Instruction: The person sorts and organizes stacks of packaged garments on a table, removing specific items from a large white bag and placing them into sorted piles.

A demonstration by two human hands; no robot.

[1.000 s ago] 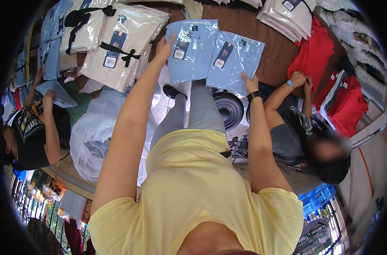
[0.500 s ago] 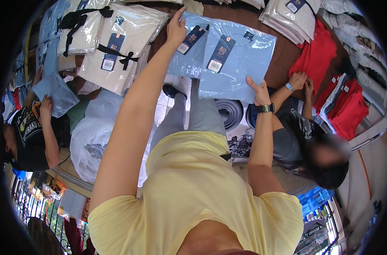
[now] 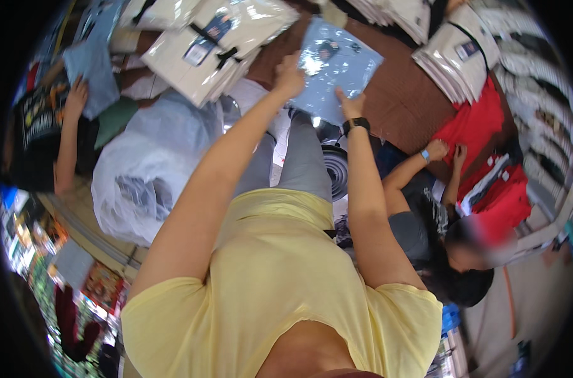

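Packet: a light-blue folded shirt in clear plastic, dark tags near its top, glare on the wrap, lying flat on the brown table at twelve o'clock from me.
Left hand: I clench its left edge.
Right hand: I press on its lower edge; fingers hidden, cannot tell if they close.
Progress: judged, the packet is down but not let go; squaring it remains.
Around: cream packets at ten o'clock, red shirts at three under another person's hands, white plastic bag at eight.
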